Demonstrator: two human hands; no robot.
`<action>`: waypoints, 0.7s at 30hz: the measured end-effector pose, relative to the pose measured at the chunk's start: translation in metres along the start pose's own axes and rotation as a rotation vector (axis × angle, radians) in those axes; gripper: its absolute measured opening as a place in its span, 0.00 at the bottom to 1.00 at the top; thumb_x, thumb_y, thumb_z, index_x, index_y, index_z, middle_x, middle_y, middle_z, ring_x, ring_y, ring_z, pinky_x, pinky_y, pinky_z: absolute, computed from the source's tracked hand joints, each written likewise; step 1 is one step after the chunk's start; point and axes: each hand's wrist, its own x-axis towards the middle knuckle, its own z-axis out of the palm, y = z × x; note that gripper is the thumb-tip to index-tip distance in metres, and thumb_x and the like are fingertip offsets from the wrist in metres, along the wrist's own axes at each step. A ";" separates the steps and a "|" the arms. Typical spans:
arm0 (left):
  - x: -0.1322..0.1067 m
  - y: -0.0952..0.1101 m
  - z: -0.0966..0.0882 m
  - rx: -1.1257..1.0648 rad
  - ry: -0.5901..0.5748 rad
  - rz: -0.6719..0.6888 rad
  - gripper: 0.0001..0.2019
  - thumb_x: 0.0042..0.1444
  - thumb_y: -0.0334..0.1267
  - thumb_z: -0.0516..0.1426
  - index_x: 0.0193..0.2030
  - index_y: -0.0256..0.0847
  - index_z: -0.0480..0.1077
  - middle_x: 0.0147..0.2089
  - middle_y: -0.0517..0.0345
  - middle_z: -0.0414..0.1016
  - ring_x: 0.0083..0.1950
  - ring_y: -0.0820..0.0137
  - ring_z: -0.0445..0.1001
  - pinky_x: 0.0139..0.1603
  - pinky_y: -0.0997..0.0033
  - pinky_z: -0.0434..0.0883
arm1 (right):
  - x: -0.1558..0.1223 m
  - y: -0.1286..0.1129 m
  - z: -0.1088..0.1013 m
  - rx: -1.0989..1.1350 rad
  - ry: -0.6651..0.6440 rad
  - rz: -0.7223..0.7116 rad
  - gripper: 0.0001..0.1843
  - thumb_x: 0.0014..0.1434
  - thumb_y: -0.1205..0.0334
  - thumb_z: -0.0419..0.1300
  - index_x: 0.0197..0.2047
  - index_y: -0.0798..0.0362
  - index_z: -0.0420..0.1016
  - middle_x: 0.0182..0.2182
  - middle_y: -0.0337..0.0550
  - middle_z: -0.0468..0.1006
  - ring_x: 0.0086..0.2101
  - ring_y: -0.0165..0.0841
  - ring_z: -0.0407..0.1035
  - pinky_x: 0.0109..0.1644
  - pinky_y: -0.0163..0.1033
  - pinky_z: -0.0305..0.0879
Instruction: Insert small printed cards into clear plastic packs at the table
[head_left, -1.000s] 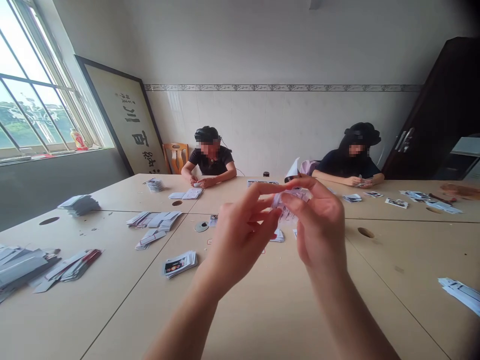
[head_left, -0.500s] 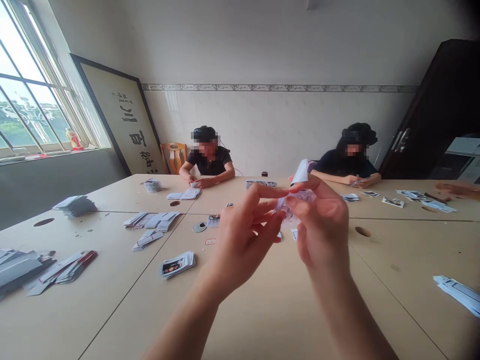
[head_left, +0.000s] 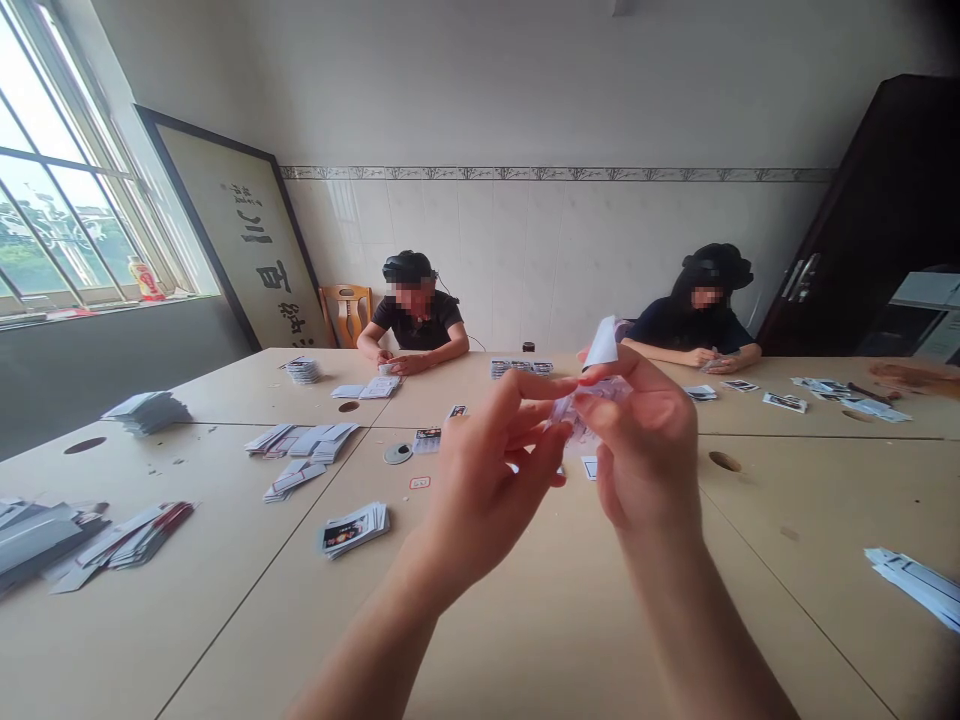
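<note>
Just right of the frame's centre, the printed piece [head_left: 582, 434] is pinched between the closed fingers of the left hand [head_left: 486, 488] and right hand [head_left: 651, 440], its long axis hidden. A white flap [head_left: 602, 343] slants up beside the nearer right fingers, showing broader, with less dark, than a second ago.

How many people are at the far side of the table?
2: the left person beside the wooden chair, and the right person beyond the raised right hand.
</note>
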 end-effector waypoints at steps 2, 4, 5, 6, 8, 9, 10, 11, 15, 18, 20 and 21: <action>0.000 0.000 -0.001 -0.012 0.003 -0.029 0.06 0.65 0.38 0.59 0.44 0.41 0.66 0.48 0.54 0.83 0.37 0.71 0.81 0.33 0.73 0.84 | 0.000 0.000 0.000 -0.008 0.007 0.015 0.05 0.48 0.67 0.65 0.29 0.49 0.74 0.31 0.36 0.72 0.29 0.29 0.67 0.28 0.34 0.65; 0.001 0.000 -0.004 -0.021 0.002 -0.058 0.07 0.64 0.39 0.60 0.46 0.41 0.67 0.42 0.56 0.83 0.35 0.72 0.80 0.33 0.72 0.85 | 0.000 0.001 0.001 -0.001 0.006 0.038 0.04 0.48 0.66 0.65 0.30 0.49 0.75 0.30 0.36 0.71 0.29 0.29 0.67 0.28 0.34 0.64; 0.001 0.000 -0.005 -0.023 0.003 -0.070 0.07 0.64 0.39 0.60 0.46 0.42 0.67 0.40 0.58 0.83 0.34 0.72 0.80 0.33 0.72 0.85 | 0.000 0.001 0.002 0.006 -0.003 0.047 0.05 0.49 0.65 0.65 0.31 0.48 0.76 0.31 0.36 0.72 0.30 0.29 0.67 0.29 0.34 0.64; 0.001 0.000 -0.007 -0.027 0.003 -0.077 0.08 0.64 0.38 0.60 0.47 0.42 0.67 0.39 0.59 0.82 0.34 0.72 0.80 0.33 0.72 0.85 | 0.000 0.001 0.003 0.014 -0.016 0.050 0.05 0.49 0.65 0.64 0.32 0.48 0.77 0.32 0.37 0.72 0.31 0.29 0.68 0.30 0.34 0.65; 0.002 0.000 -0.009 -0.037 0.007 -0.080 0.08 0.64 0.38 0.60 0.48 0.42 0.68 0.40 0.59 0.82 0.35 0.72 0.80 0.33 0.72 0.85 | 0.000 0.002 0.004 0.024 -0.034 0.044 0.06 0.50 0.65 0.64 0.34 0.48 0.78 0.34 0.37 0.73 0.34 0.30 0.69 0.33 0.34 0.66; 0.002 0.000 -0.009 -0.041 0.009 -0.079 0.08 0.64 0.37 0.60 0.48 0.42 0.68 0.42 0.58 0.82 0.36 0.72 0.81 0.33 0.72 0.85 | -0.001 0.002 0.005 0.024 -0.031 0.041 0.05 0.50 0.65 0.65 0.34 0.48 0.78 0.34 0.37 0.74 0.34 0.30 0.69 0.34 0.35 0.67; 0.002 0.000 -0.009 -0.043 0.010 -0.076 0.08 0.64 0.37 0.60 0.47 0.41 0.68 0.43 0.58 0.82 0.36 0.72 0.81 0.33 0.72 0.85 | -0.001 0.003 0.006 0.020 -0.023 0.043 0.05 0.51 0.64 0.66 0.34 0.48 0.78 0.34 0.37 0.74 0.35 0.30 0.69 0.34 0.35 0.67; 0.002 -0.001 -0.009 -0.044 0.013 -0.069 0.08 0.64 0.37 0.60 0.47 0.41 0.68 0.44 0.57 0.83 0.35 0.73 0.81 0.33 0.72 0.85 | -0.002 0.003 0.006 0.016 -0.011 0.048 0.05 0.51 0.63 0.67 0.33 0.48 0.77 0.34 0.36 0.74 0.34 0.30 0.69 0.35 0.35 0.67; 0.002 -0.004 -0.007 -0.040 0.021 -0.022 0.07 0.64 0.36 0.60 0.46 0.41 0.68 0.41 0.59 0.83 0.32 0.75 0.79 0.32 0.74 0.85 | -0.003 0.002 0.007 0.032 0.021 0.052 0.04 0.52 0.64 0.67 0.32 0.47 0.77 0.31 0.35 0.73 0.31 0.29 0.68 0.32 0.34 0.66; 0.001 -0.005 -0.006 -0.027 0.018 0.006 0.05 0.64 0.36 0.60 0.45 0.42 0.68 0.42 0.60 0.83 0.32 0.76 0.78 0.31 0.74 0.85 | -0.004 0.001 0.006 0.046 0.021 0.032 0.05 0.52 0.67 0.66 0.32 0.47 0.78 0.31 0.35 0.73 0.32 0.29 0.68 0.32 0.34 0.65; 0.000 -0.005 -0.006 -0.009 0.011 0.035 0.05 0.64 0.35 0.59 0.44 0.42 0.67 0.43 0.60 0.83 0.31 0.76 0.77 0.31 0.74 0.85 | -0.004 0.000 0.005 0.058 0.007 0.042 0.06 0.52 0.68 0.65 0.33 0.47 0.78 0.30 0.35 0.73 0.31 0.29 0.68 0.31 0.34 0.65; 0.000 -0.006 -0.006 0.000 0.005 0.054 0.04 0.65 0.34 0.59 0.44 0.42 0.66 0.44 0.59 0.83 0.31 0.77 0.77 0.31 0.74 0.85 | -0.004 0.000 0.004 0.064 0.000 0.045 0.06 0.52 0.68 0.65 0.33 0.47 0.77 0.30 0.35 0.73 0.31 0.29 0.68 0.31 0.34 0.65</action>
